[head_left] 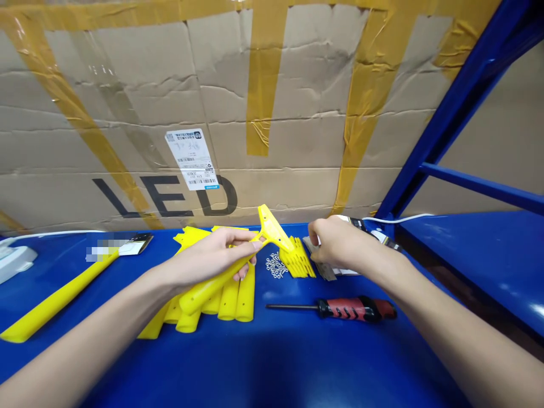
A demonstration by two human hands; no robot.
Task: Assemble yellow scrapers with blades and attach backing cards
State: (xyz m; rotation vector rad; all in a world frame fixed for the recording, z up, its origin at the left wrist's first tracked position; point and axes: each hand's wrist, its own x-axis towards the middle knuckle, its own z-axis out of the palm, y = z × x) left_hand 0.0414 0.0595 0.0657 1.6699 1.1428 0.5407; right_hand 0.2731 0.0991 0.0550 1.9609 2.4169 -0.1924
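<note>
Forearms, two, bare, reaching in from the lower corners over a blue tabletop (204,368).

Screwdriver (355,309), one, red-and-black grip, lying crosswise, shaft toward the left.

Long yellow tool (63,294), one, at far left, lying slantwise; its upper end sits in a black-and-white card sleeve (135,245), partly blurred out.

Yellow handles (229,297), several, piled left of centre, partly beneath the left hand.

T-headed yellow handle (215,283), one, held over the pile by the left hand (225,252), its fingers and thumb closed around the neck; flared head tilted up, its lower right end in front of the small yellow parts.

Small silvery hardware (276,265), one loose heap, just left of the small yellow parts (300,263), which lie in an overlapping row.

Right hand (334,241), fingers curled, at flat greyish pieces (326,272) and black-and-white packaging (355,222); whether it grips any, cannot be told.

White plastic block (17,263), one, at the left edge, with cable.

Blue metal frame (442,130), one, at right, with slanting post and crossbar.

Cardboard carton (297,85), one, behind all; creased, yellow-taped, lettered "LED", bearing a white label (193,158).
</note>
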